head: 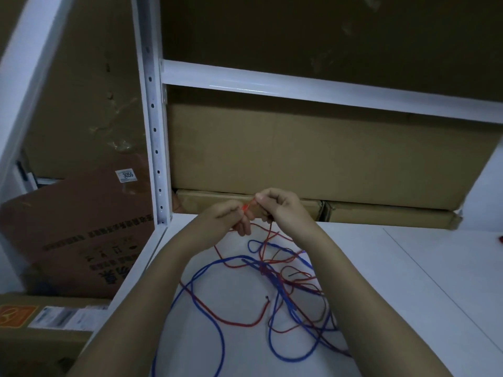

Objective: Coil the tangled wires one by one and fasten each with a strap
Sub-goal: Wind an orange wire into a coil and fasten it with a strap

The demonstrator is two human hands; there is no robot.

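Blue wire (217,322) tangles with red wire (239,321); 2 hands, left (231,217), right (283,206), each grip pinching red wire.

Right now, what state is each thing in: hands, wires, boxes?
left hand: fingers curled, pinching a red wire end.
right hand: fingers curled, pinching the same red wire.
red wires: loose, uncoiled, tangled with the blue.
blue wires: loose, uncoiled on the white table.
cardboard boxes: closed, stacked behind the table.
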